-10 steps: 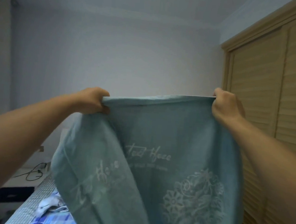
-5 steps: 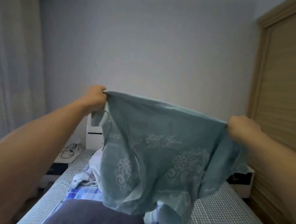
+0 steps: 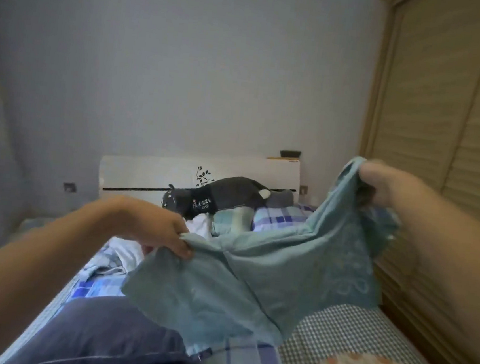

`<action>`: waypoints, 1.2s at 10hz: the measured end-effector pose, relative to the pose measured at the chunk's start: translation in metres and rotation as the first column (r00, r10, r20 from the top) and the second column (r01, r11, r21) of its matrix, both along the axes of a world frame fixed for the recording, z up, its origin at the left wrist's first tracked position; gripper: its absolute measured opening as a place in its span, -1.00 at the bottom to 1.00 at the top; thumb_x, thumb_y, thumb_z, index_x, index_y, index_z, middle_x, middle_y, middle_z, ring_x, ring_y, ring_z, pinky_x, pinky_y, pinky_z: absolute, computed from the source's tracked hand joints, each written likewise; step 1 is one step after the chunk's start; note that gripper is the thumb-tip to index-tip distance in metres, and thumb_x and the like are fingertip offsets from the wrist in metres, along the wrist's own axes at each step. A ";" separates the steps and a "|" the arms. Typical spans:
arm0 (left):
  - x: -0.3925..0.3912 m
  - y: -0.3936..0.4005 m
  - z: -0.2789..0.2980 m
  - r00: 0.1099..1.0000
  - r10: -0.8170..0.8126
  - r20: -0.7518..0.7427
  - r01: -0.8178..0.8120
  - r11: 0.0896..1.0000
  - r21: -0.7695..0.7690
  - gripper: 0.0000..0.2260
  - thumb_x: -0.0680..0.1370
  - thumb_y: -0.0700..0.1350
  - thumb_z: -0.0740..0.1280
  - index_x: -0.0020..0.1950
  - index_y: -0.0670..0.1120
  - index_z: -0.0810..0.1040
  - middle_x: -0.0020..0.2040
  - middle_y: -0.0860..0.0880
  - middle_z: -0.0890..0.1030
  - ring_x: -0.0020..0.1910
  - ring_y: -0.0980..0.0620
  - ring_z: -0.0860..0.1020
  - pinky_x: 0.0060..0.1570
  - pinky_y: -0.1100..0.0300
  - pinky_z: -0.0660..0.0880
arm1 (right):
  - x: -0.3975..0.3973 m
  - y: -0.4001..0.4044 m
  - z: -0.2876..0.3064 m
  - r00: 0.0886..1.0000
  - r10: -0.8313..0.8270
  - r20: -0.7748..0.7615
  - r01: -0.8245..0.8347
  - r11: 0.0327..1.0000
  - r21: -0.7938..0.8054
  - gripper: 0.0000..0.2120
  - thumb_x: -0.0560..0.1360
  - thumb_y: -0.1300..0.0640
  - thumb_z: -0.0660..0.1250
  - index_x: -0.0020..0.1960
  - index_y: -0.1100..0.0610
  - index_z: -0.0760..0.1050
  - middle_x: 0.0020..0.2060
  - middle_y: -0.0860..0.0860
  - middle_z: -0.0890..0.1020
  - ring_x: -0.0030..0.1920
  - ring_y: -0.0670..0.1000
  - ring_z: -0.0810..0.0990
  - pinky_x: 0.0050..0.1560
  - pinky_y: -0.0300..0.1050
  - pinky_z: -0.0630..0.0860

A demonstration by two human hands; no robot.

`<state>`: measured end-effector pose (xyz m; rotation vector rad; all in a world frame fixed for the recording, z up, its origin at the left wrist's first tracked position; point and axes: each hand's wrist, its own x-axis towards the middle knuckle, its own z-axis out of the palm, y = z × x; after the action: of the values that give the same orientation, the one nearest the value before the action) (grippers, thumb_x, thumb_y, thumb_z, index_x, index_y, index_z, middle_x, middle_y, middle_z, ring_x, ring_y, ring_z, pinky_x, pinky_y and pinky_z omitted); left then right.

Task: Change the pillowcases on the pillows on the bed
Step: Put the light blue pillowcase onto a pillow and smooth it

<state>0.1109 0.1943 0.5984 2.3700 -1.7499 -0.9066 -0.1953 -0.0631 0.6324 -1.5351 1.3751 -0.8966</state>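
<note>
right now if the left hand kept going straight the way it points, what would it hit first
Probably the teal pillowcase itself, which the left hand already pinches at its fingers. Beyond that cloth the line runs toward the blue checked bedding, though depth is unclear.

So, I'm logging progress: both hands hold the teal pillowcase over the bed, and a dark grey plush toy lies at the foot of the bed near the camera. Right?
Not quite. The head view shows the dark grey plush toy lying at the far end, against the white headboard, not near the camera. The rest holds: the left hand and right hand each grip the teal pillowcase over the bed.
</note>
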 end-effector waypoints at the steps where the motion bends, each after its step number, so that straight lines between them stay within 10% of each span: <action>1: -0.027 0.007 -0.061 0.919 -0.085 -0.384 0.082 0.996 -0.025 -0.75 0.58 -0.03 0.42 0.09 -0.20 0.69 0.04 -0.08 0.73 0.03 -0.02 0.70 0.10 0.12 0.61 | 0.037 0.025 0.002 0.983 0.156 0.097 -0.148 0.986 -0.082 -0.76 0.60 0.06 0.16 -0.13 0.15 0.51 -0.25 0.18 0.58 -0.28 0.16 0.58 -0.19 0.01 0.59; 2: -0.085 0.025 -0.154 0.563 -0.045 -0.825 0.045 0.999 -0.024 -0.71 0.55 -0.08 0.46 0.15 -0.27 0.66 0.14 -0.20 0.67 0.13 -0.09 0.63 0.22 0.07 0.54 | 0.089 0.038 -0.035 0.949 0.310 0.063 -0.302 0.947 -0.112 -0.76 0.54 -0.09 0.15 0.02 -0.02 0.52 -0.01 0.06 0.56 0.06 0.12 0.55 0.06 -0.01 0.53; 3: -0.167 0.049 -0.237 0.510 -0.001 -0.860 0.119 0.991 0.069 -0.76 0.58 -0.06 0.39 0.21 -0.10 0.63 0.10 0.00 0.68 0.11 0.02 0.60 0.23 0.04 0.51 | 0.145 0.079 -0.108 0.853 0.515 -0.083 -0.520 0.852 -0.066 -0.57 0.66 0.08 0.02 0.52 -0.04 0.30 0.49 0.11 0.33 0.47 0.14 0.30 0.49 0.04 0.25; 4: -0.236 0.070 -0.278 0.519 0.012 -0.855 0.281 0.942 0.184 -0.73 0.66 -0.20 0.27 0.37 -0.12 0.52 0.12 0.01 0.62 0.11 0.06 0.51 0.32 0.03 0.47 | 0.179 0.161 -0.216 0.635 0.758 -0.150 -0.748 0.651 0.127 -0.46 0.66 0.29 0.05 0.62 0.13 0.07 0.55 0.20 0.21 0.52 0.16 0.23 0.42 -0.16 0.17; 5: -0.244 0.090 -0.319 0.644 0.106 -0.758 0.284 0.887 0.365 -0.84 0.67 -0.16 0.24 0.05 0.08 0.56 -0.02 0.07 0.55 0.03 0.08 0.51 0.04 0.33 0.44 | 0.172 0.250 -0.313 0.284 0.939 -0.192 -0.873 0.336 0.352 -0.25 0.57 0.40 0.12 0.64 0.06 -0.12 0.34 0.22 0.44 0.28 0.20 0.46 0.17 -0.15 0.38; 6: -0.202 0.137 -0.415 0.713 0.270 -0.648 0.092 0.879 0.467 -0.76 0.66 -0.13 0.26 -0.11 0.19 0.47 0.05 0.08 0.59 0.00 0.11 0.57 -0.14 0.45 0.47 | 0.112 0.294 -0.416 0.186 0.963 -0.197 -0.869 0.255 0.424 -0.22 0.56 0.29 0.14 0.59 -0.25 -0.08 0.24 0.13 0.52 0.10 0.23 0.58 0.10 0.04 0.57; 7: -0.149 0.190 -0.477 0.341 0.724 -0.600 -0.411 0.688 0.598 -0.70 0.63 -0.42 0.14 -0.07 -0.12 0.58 -0.22 -0.11 0.58 -0.42 0.06 0.54 -0.52 0.41 0.38 | 0.023 0.280 -0.473 0.498 0.732 -0.465 -0.630 0.674 0.386 -0.41 0.57 0.25 0.17 0.56 -0.06 0.23 0.46 0.08 0.38 0.44 0.13 0.34 0.44 -0.03 0.32; 8: -0.128 0.211 -0.498 0.059 0.880 -0.471 -0.660 0.389 0.643 -0.88 0.64 -0.19 0.31 0.15 -0.01 0.50 -0.05 -0.14 0.54 -0.19 -0.12 0.56 -0.22 0.15 0.49 | -0.074 0.257 -0.508 0.454 0.275 -0.847 -0.219 0.956 0.194 -0.47 0.56 0.15 0.29 0.51 0.09 0.29 0.51 0.17 0.26 0.49 0.21 0.21 0.46 0.05 0.22; 9: -0.134 0.205 -0.516 0.134 0.910 -0.392 -0.675 0.373 0.636 -0.59 0.59 -0.08 0.42 0.36 0.04 0.32 0.09 -0.12 0.55 -0.04 -0.12 0.53 -0.04 0.01 0.54 | -0.126 0.273 -0.531 0.402 0.207 -0.892 0.072 0.964 0.256 -0.22 0.52 -0.12 0.36 0.60 0.01 0.04 0.59 0.19 0.01 0.55 0.28 0.05 0.45 0.27 0.17; 10: -0.155 0.198 -0.530 0.664 0.712 -0.227 -0.580 0.683 0.443 -0.48 0.53 -0.04 0.48 0.41 -0.04 0.35 0.16 -0.17 0.48 -0.09 -0.08 0.51 -0.04 0.10 0.53 | -0.165 0.287 -0.539 0.526 0.005 -0.851 0.443 0.852 0.279 0.01 0.42 -0.26 0.42 0.62 0.04 -0.10 0.60 0.17 -0.05 0.55 0.30 0.03 0.47 0.31 0.13; 11: -0.184 0.176 -0.518 0.863 0.433 -0.261 -0.378 0.895 0.237 -0.68 0.55 -0.04 0.42 0.27 -0.05 0.47 0.19 -0.09 0.48 0.01 -0.07 0.56 0.07 0.13 0.50 | -0.196 0.280 -0.538 0.628 -0.093 -0.773 0.606 0.682 0.410 0.00 0.42 -0.20 0.45 0.61 0.16 -0.02 0.49 0.25 0.30 0.44 0.33 0.31 0.44 0.24 0.26; 12: -0.225 0.132 -0.488 0.825 0.346 -0.446 -0.296 0.938 0.181 -0.80 0.60 -0.02 0.36 0.19 -0.03 0.52 0.04 -0.01 0.59 -0.12 0.01 0.57 -0.10 0.18 0.50 | -0.202 0.260 -0.515 0.789 -0.087 -0.608 0.497 0.672 0.549 -0.60 0.52 0.10 0.34 0.27 0.31 0.49 0.03 0.22 0.63 0.02 0.25 0.61 0.18 0.21 0.56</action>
<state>-0.1144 0.3266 0.1102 2.1493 -1.1032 -1.3932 -0.3969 0.1971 0.1176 -0.9773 2.1267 -0.0274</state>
